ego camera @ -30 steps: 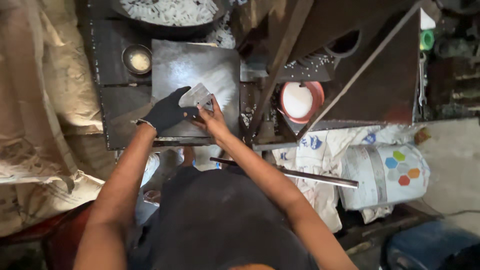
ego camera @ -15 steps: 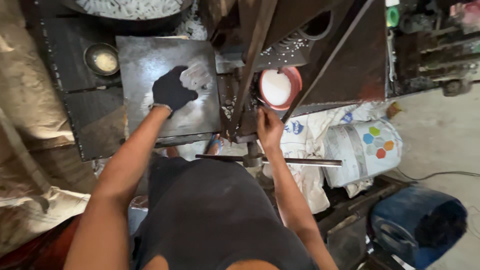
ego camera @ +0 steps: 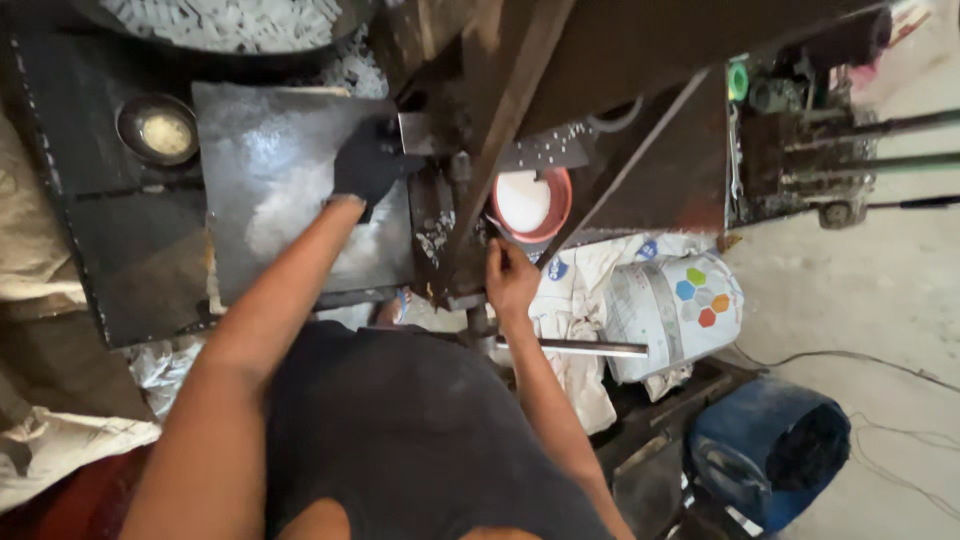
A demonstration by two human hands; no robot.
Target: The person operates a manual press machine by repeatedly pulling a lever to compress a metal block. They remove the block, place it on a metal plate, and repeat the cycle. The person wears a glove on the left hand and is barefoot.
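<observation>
From the head camera, looking straight down, the left hand (ego camera: 368, 163) wears a dark glove and rests at the right edge of a grey metal plate (ego camera: 285, 195) that lies on the dark desk (ego camera: 130, 255). The gloved fingers curl toward a small pale metal piece (ego camera: 413, 133) at the foot of the rusty press frame (ego camera: 480, 150); whether they actually pinch it or only press against it cannot be told, since the glove and the shadow merge there.

The right hand (ego camera: 511, 280) is bare and lies lower, just beside the bottom of the frame, its fingers bent over something at the frame's edge (what it grips is hidden under the palm). Just below it a metal bar (ego camera: 575, 347) runs out to the right.

Near the right hand, behind a slanting beam, sits a red bowl (ego camera: 530, 203) of white material, partly cut off by the beam. At the desk's upper left stands a small round tin (ego camera: 158, 130) with pale contents, and a large dark pan (ego camera: 225, 25) of white pieces is cropped by the top edge.

On the floor to the right lies a white sack with coloured hexagons (ego camera: 675, 310), and lower right a blue drum (ego camera: 770, 455) on its side, its inside too dark to read. The person's dark shirt fills the bottom of the view and hides whatever lies beneath.
</observation>
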